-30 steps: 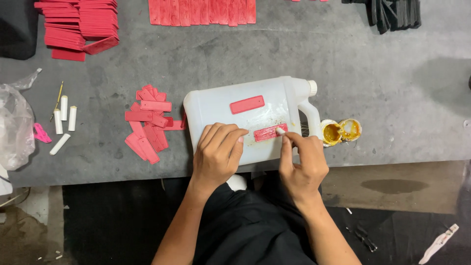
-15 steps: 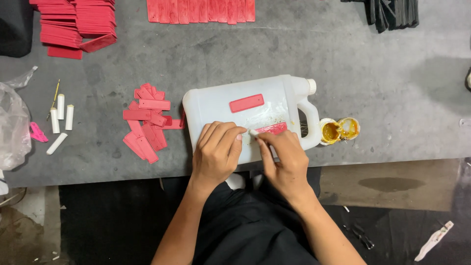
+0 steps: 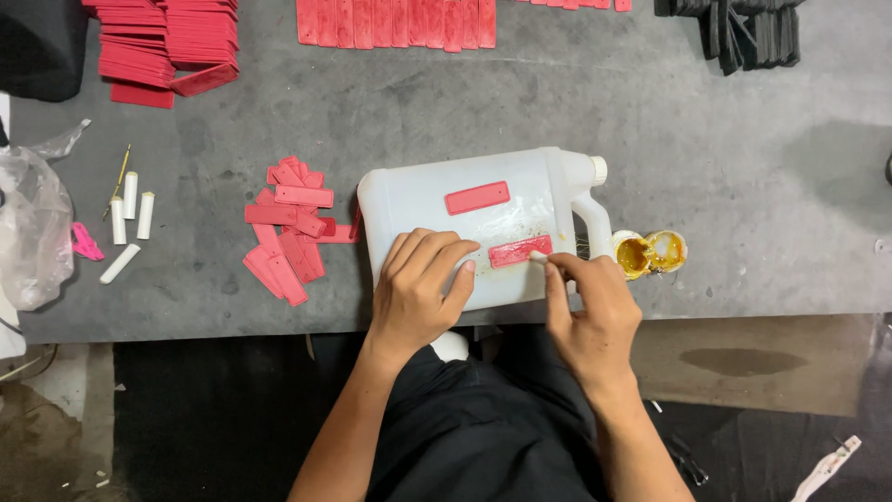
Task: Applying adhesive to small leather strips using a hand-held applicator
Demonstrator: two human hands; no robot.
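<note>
A white plastic jug (image 3: pixel 437 200) lies on its side on the grey table. Two flat red tags rest on it: one (image 3: pixel 477 197) near the middle, another (image 3: pixel 518 251) near the front edge, with yellow glue smears around it. My left hand (image 3: pixel 423 284) lies flat on the jug, its fingertips just left of the front tag. My right hand (image 3: pixel 590 311) pinches a small white stick (image 3: pixel 538 257) whose tip touches the right end of that tag. A small open pot of yellow glue (image 3: pixel 631 254) and its lid (image 3: pixel 667 249) sit just right of the jug handle.
A loose pile of red tags (image 3: pixel 286 232) lies left of the jug. Stacks of red tags (image 3: pixel 167 46) and a row of them (image 3: pixel 395 20) line the far edge, with black pieces (image 3: pixel 734 28) at far right. White sticks (image 3: pixel 130 209) and a clear bag (image 3: pixel 32 228) lie at left.
My right hand drew the white stick left along the front tag, then back to its right end. My left hand stayed on the jug. The view shifted slightly.
</note>
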